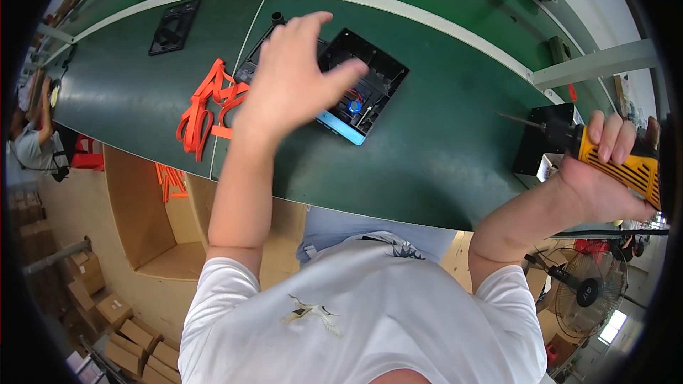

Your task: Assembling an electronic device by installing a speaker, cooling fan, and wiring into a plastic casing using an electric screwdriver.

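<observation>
My left hand [288, 75], slightly blurred, hovers with spread fingers over an open black plastic case [384, 64]. Inside the case are ribs, red wires and a round blue part [355, 107]; a light blue strip [341, 128] runs along its near edge. More black plastic is partly hidden behind the hand; whether my fingertips touch it, I cannot tell. My right hand [601, 186] grips a yellow-and-black power screwdriver [626, 167] at the far right, its long thin bit [519, 120] aimed left over the bench.
Orange straps [203, 117] lie left of the case on the green bench [441, 149]. Farther left rests a black plastic frame [174, 27]. A black box [528, 149] stands beneath the screwdriver. Below are a large carton [146, 220] and a fan [587, 291]. Another person [35, 142] is at far left.
</observation>
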Motion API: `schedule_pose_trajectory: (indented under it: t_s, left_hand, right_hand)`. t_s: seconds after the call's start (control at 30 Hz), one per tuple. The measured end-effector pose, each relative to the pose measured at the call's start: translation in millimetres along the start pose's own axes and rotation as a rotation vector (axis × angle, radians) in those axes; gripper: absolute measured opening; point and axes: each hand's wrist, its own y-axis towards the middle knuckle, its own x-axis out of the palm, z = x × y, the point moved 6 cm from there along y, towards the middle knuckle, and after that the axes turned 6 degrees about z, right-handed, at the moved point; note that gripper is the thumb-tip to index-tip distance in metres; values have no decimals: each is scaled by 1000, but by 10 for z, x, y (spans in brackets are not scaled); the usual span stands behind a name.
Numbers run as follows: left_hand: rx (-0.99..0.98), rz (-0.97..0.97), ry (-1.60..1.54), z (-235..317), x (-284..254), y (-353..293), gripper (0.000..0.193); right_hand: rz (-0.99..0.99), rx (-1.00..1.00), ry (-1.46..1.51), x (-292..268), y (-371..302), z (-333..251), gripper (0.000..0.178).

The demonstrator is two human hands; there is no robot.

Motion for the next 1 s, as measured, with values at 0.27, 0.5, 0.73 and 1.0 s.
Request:
schedule_pose_trajectory:
  t_s: [0.27, 0.5, 0.73, 1.0]
  left_hand:
    - [-103, 30, 203, 187, 290, -453, 116]
    - [-264, 215, 94, -713, -225, -236, 43]
    - [-194, -169, 1, -1114, -88, 103, 72]
    - [-229, -318, -37, -1249, 123, 147, 67]
  right_hand:
    - [70, 33, -25, -449, -55, -125, 89]
    - [466, -71, -373, -1428, -38, -464, 91]
    - [610, -239, -578, -2532, 81, -846, 35]
    - [711, -398, -955, -2312, -371, -820, 37]
